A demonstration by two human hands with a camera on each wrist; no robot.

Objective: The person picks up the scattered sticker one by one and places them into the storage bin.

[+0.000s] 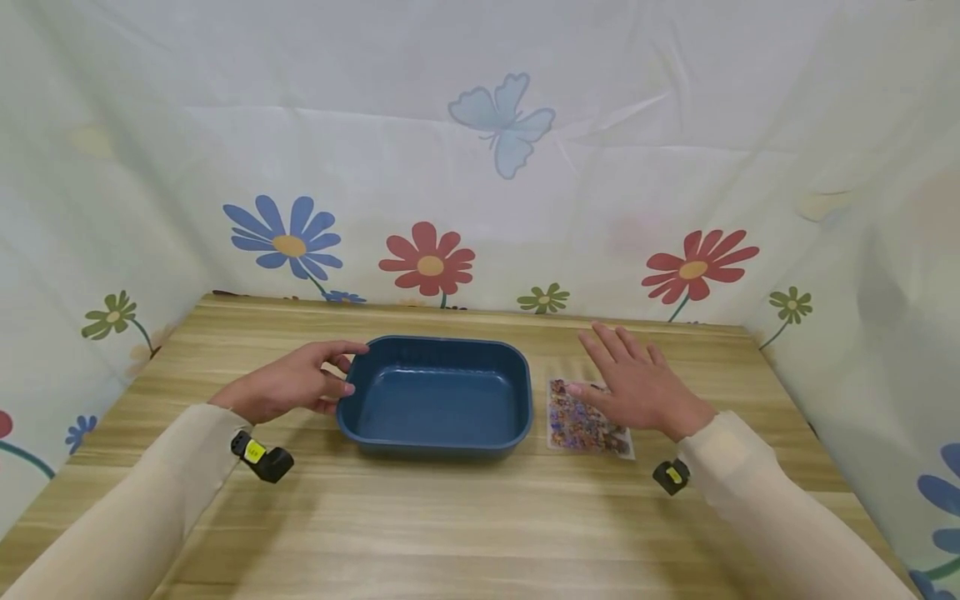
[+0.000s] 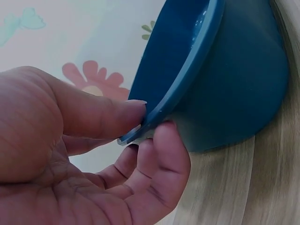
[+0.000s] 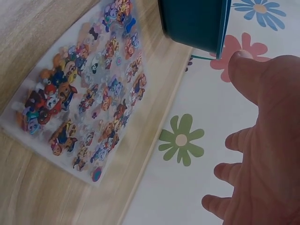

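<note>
A dark blue rectangular basin (image 1: 442,408) with rounded corners rests on the wooden table, and nothing lies inside it. My left hand (image 1: 296,383) pinches its left rim, thumb on the inner side and curled fingers under the outer edge, as the left wrist view (image 2: 154,117) shows. To the right of the basin lies a flat sheet of cartoon dog stickers (image 1: 581,421), its small colourful figures plain in the right wrist view. Above that sheet hovers my right hand (image 1: 637,383), palm down with straight fingers, holding nothing. It partly covers the sheet in the head view.
The wood-grain table (image 1: 450,533) ends at a pale cloth backdrop (image 1: 337,150) printed with flowers and a butterfly. That cloth also hangs along both sides. A small black camera (image 1: 262,458) is strapped to the left wrist, another (image 1: 671,477) to the right.
</note>
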